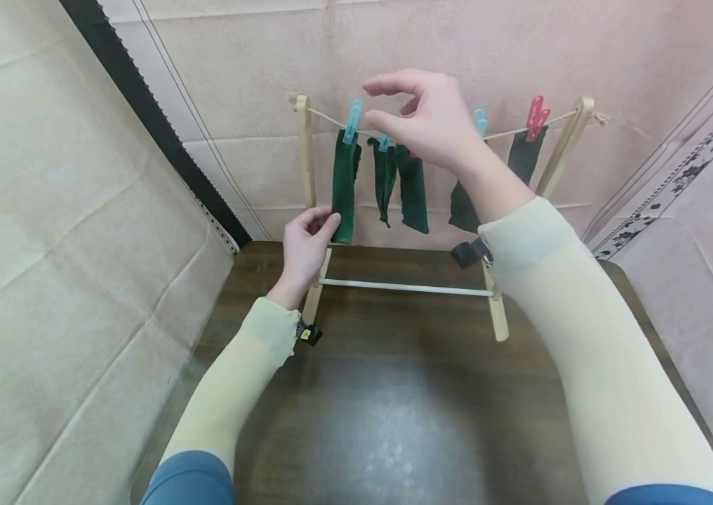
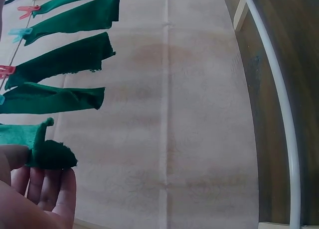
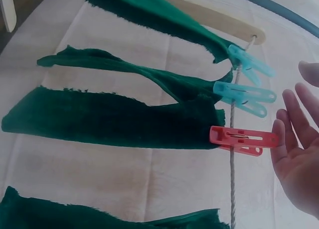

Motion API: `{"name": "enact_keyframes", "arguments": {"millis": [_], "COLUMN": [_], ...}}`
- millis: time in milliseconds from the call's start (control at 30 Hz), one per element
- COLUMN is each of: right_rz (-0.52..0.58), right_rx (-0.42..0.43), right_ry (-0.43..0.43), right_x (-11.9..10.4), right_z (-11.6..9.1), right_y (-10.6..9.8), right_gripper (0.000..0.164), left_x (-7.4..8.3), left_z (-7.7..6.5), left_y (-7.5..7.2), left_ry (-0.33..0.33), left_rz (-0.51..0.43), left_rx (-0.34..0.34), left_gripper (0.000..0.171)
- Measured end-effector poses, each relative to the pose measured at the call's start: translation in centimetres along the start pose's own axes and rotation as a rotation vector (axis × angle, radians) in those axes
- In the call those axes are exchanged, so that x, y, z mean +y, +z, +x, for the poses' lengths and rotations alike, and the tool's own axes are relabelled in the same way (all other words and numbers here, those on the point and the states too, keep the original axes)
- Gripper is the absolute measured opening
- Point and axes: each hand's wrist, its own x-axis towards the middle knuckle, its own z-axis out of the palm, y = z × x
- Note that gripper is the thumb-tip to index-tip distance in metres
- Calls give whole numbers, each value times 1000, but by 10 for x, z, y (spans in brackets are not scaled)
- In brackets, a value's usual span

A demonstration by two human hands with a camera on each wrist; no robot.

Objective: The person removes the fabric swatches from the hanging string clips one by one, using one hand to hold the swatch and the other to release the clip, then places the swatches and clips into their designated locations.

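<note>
Several strips of dark green cloth hang by small clothespins from a thin rope strung across a wooden rack. My left hand pinches the lower left edge of the leftmost cloth strip; in the left wrist view that strip's end folds over the fingers. A blue clothespin holds its top on the rope. My right hand is raised just right of that clothespin, thumb and fingers apart, nothing between them. In the right wrist view, its fingers lie beside a red clothespin and a blue clothespin.
The rack's left post and right post rise at either side, with a white crossbar low between them. It stands on a dark wooden table. Pale cloth walls surround the table. Another red clothespin sits near the right post.
</note>
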Motion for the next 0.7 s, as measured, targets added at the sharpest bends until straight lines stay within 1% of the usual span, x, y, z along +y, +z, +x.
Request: {"name": "enact_keyframes", "arguments": {"millis": [133, 267, 367, 433, 533, 700], "right_rz": [-41, -48, -51, -58, -61, -41], "right_rx": [-23, -59, -81, -91, -92, -84], "right_ry": [19, 72, 94, 93, 69, 56], "right_x": [1, 0, -1, 0, 0, 0], "right_z": [8, 14, 17, 18, 19, 19], "right_y": [3, 3, 4, 5, 7, 11], "right_gripper": [47, 50, 52, 53, 53, 52], "left_x": [-1, -1, 1, 1, 0, -2], "left_z": [-1, -1, -2, -2, -5, -7], "left_y": [0, -2, -4, -5, -7, -9], "left_ry": [-6, -12, -15, -15, -22, -27], "left_rz": [-52, -96, -103, -100, -104, -129], "left_rx": [-7, -11, -16, -19, -24, -30], "left_gripper": [24, 22, 21, 20, 21, 23]}}
